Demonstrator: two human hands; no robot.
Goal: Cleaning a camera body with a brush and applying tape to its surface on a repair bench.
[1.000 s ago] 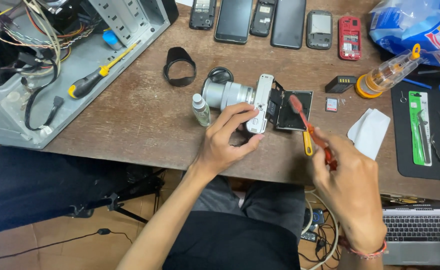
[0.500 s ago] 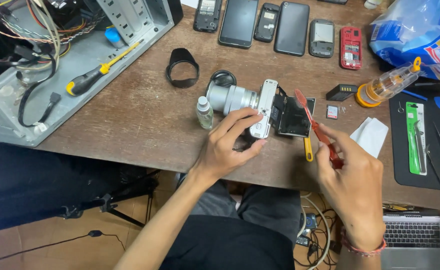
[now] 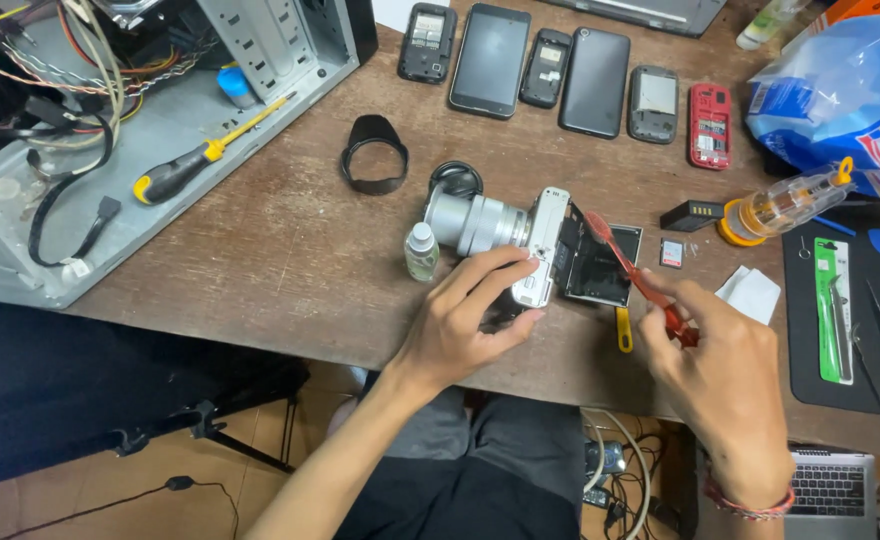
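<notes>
Near the tabletop's (image 3: 290, 260) front edge, a silver camera (image 3: 520, 240) is steadied by the left hand (image 3: 465, 325), fingers curled over it. A red brush (image 3: 640, 280) is pinched in the right hand (image 3: 725, 365), tip now nearer the flipped-out screen (image 3: 600, 268). Bare wood is left open leftward.

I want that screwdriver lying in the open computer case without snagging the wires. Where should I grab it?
Take the screwdriver by its thick black handle at the lower-left end, coming from above. The handle lies flat on the case's bare floor, while the yellow shaft points up-right.
</notes>
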